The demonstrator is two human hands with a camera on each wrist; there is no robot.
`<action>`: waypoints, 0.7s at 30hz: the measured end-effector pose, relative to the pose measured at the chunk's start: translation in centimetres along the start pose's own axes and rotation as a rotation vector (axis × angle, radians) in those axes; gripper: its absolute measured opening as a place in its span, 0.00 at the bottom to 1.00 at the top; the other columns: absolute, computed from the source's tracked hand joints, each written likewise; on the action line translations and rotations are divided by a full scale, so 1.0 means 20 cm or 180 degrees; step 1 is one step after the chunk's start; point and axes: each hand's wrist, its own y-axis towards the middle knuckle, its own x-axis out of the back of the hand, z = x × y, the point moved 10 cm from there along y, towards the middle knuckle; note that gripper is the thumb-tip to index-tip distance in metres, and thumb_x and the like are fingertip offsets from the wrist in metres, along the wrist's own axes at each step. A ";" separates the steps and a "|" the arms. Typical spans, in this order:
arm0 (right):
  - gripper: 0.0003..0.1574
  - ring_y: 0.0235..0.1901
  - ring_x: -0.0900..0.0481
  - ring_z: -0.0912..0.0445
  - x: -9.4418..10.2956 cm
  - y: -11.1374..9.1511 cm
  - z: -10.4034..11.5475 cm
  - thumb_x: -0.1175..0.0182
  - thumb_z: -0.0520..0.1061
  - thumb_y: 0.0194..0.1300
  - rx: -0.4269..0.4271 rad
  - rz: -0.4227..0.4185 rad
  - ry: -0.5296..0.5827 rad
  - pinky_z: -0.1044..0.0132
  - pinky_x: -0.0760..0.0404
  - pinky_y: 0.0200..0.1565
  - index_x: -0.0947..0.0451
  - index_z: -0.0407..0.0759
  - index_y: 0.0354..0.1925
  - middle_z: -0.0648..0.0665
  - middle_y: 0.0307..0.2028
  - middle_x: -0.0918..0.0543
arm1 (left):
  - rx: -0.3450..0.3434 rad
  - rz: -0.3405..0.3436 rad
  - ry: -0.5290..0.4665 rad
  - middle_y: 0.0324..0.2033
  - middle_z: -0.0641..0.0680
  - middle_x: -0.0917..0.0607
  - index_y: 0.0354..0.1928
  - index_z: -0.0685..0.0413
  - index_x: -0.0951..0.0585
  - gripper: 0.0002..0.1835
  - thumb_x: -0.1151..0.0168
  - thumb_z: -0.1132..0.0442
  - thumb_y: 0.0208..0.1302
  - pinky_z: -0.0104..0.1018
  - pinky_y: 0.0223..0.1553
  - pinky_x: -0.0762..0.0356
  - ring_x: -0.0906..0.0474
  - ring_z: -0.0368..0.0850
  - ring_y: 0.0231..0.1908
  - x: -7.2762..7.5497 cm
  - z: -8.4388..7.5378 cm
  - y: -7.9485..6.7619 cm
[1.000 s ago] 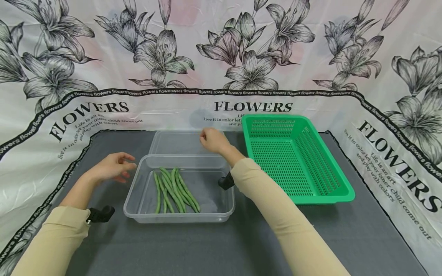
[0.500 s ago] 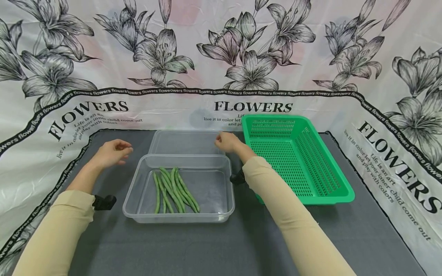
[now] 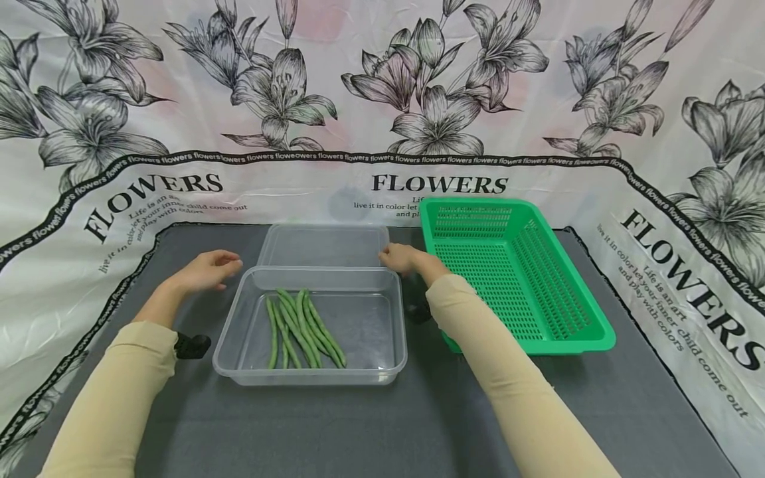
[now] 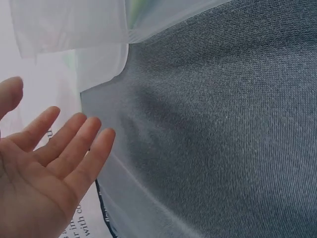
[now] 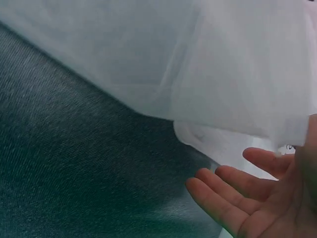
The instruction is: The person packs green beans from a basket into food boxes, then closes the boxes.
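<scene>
A clear plastic container [image 3: 367,332] sits on the grey cloth with several green beans [image 3: 301,328] lying in its left half. Flat behind it is a clear lid [image 3: 323,244]. My left hand [image 3: 206,271] hovers off the container's left back corner; the left wrist view shows that hand [image 4: 54,168] with spread fingers and nothing in them. At the lid's right front corner is my right hand [image 3: 405,258], beside the container's back right corner. In the right wrist view, the same hand [image 5: 257,198] has loosely bent fingers holding nothing, below the container's rim [image 5: 228,130].
A green slotted basket [image 3: 508,285] stands to the right of the container, its left side partly behind my right forearm. A flower-printed cloth [image 3: 370,119] rises behind the table and along both sides.
My right hand has moved right and toward me, from over the lid to its right corner. The left hand has shifted slightly up and right. Container, beans, lid and basket have stayed put.
</scene>
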 end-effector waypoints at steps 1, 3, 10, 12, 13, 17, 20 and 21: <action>0.32 0.53 0.27 0.47 -0.01 0.00 -0.01 0.69 0.52 0.75 -0.0003 0.0014 0.0019 0.58 0.22 0.45 0.47 0.36 0.68 0.37 0.62 0.34 | 0.0024 0.0009 -0.0028 0.60 0.75 0.39 0.66 0.71 0.45 0.39 0.59 0.42 0.69 0.48 0.47 0.23 0.36 0.67 0.57 0.00 -0.01 0.00; 0.32 0.56 0.30 0.47 -0.01 0.00 -0.01 0.70 0.53 0.75 -0.0022 0.0031 0.0096 0.58 0.21 0.45 0.48 0.36 0.68 0.36 0.63 0.36 | 0.0110 0.0067 -0.0110 0.62 0.74 0.42 0.67 0.71 0.49 0.38 0.61 0.44 0.71 0.49 0.50 0.25 0.40 0.68 0.60 -0.02 0.00 0.01; 0.36 0.62 0.37 0.45 -0.03 -0.01 -0.04 0.74 0.57 0.75 -0.0153 0.0106 0.0430 0.54 0.24 0.50 0.53 0.37 0.70 0.37 0.68 0.45 | 0.0210 0.0303 -0.0361 0.66 0.74 0.49 0.69 0.70 0.58 0.38 0.68 0.45 0.73 0.54 0.57 0.33 0.47 0.68 0.64 -0.07 -0.02 0.03; 0.36 0.64 0.39 0.45 -0.03 0.01 -0.05 0.74 0.58 0.74 -0.0188 0.0130 0.0538 0.54 0.24 0.50 0.54 0.37 0.70 0.38 0.69 0.46 | 0.0216 0.0355 -0.0464 0.66 0.74 0.50 0.69 0.70 0.60 0.40 0.68 0.42 0.72 0.55 0.58 0.34 0.48 0.67 0.65 -0.09 -0.01 0.04; 0.36 0.64 0.39 0.45 -0.04 0.02 -0.06 0.73 0.58 0.74 -0.0211 0.0143 0.0588 0.54 0.24 0.50 0.54 0.37 0.70 0.38 0.69 0.47 | 0.0216 0.0383 -0.0503 0.66 0.73 0.51 0.69 0.70 0.61 0.42 0.68 0.41 0.71 0.55 0.58 0.34 0.49 0.68 0.65 -0.10 -0.01 0.05; 0.40 0.64 0.40 0.44 -0.07 0.08 -0.09 0.72 0.61 0.73 -0.0203 0.0202 0.0698 0.57 0.22 0.47 0.55 0.37 0.71 0.38 0.69 0.48 | 0.0216 0.0484 -0.0641 0.67 0.74 0.54 0.69 0.70 0.65 0.45 0.68 0.38 0.69 0.56 0.60 0.37 0.54 0.68 0.66 -0.12 0.02 0.06; 0.39 0.65 0.41 0.44 -0.07 0.07 -0.09 0.72 0.61 0.73 -0.0180 0.0215 0.0748 0.56 0.22 0.48 0.55 0.37 0.71 0.38 0.70 0.48 | 0.0210 0.0564 -0.0694 0.67 0.74 0.55 0.69 0.69 0.66 0.46 0.67 0.37 0.68 0.57 0.60 0.39 0.56 0.69 0.66 -0.14 0.03 0.07; 0.39 0.65 0.41 0.44 -0.07 0.07 -0.08 0.71 0.60 0.73 -0.0170 0.0216 0.0772 0.55 0.22 0.48 0.56 0.37 0.71 0.38 0.70 0.48 | 0.0202 0.0589 -0.0686 0.67 0.74 0.55 0.69 0.69 0.67 0.47 0.68 0.36 0.68 0.58 0.60 0.40 0.56 0.69 0.66 -0.15 0.03 0.07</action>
